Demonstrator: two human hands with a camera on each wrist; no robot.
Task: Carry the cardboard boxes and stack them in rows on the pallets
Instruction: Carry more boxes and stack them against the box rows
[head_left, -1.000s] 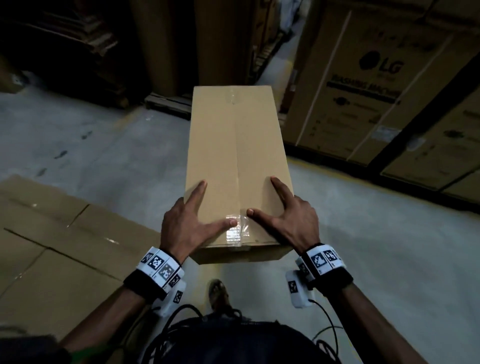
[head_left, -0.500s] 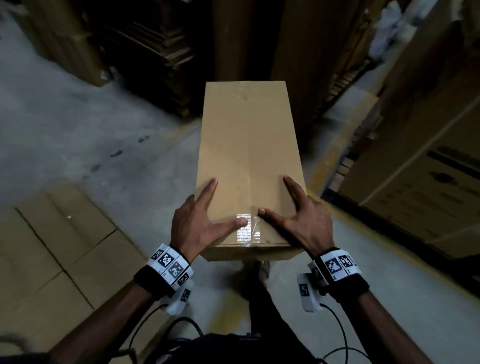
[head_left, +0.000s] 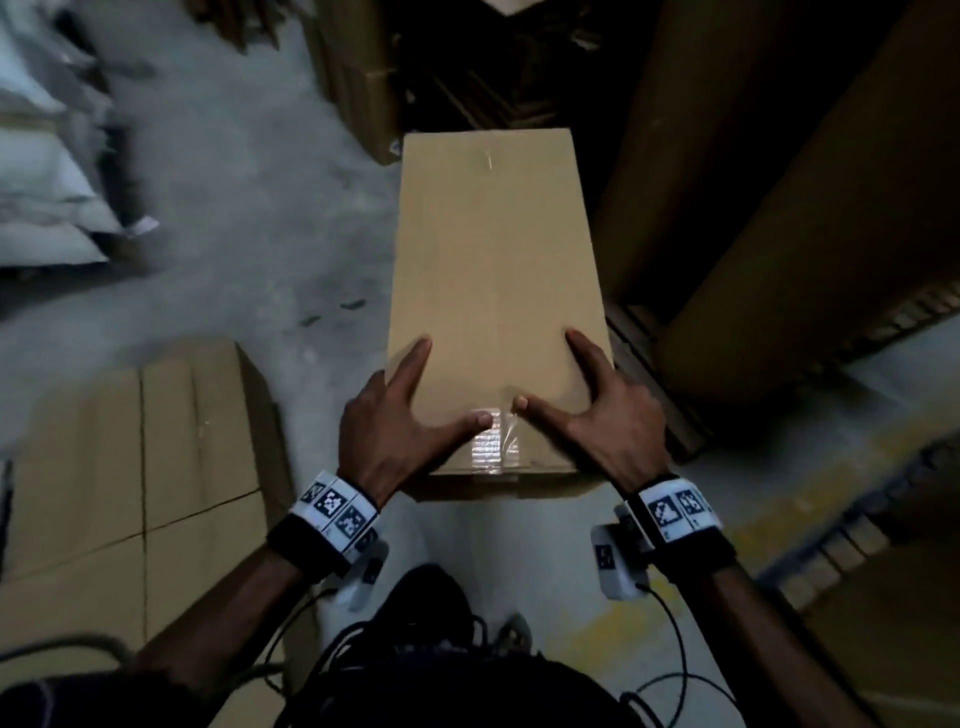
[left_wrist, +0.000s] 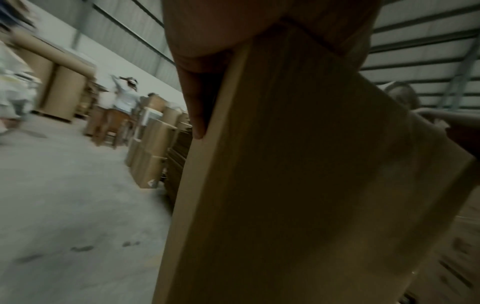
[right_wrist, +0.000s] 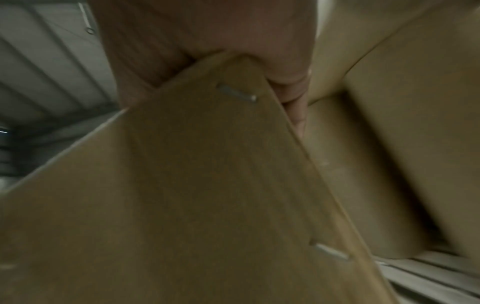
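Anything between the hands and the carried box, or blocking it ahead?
Nothing between them: left hand and right hand already hold the cardboard box. No pallet is clearly identifiable; tall cartons stand close on the right.

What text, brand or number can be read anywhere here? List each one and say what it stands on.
No readable words, brands or numbers in any view.
Carried cardboard box: plain, with clear tape only.
Wristbands on the left hand and right hand: black-and-white square code markers, no letters.
Small mark low on a distant box: too blurred to read.
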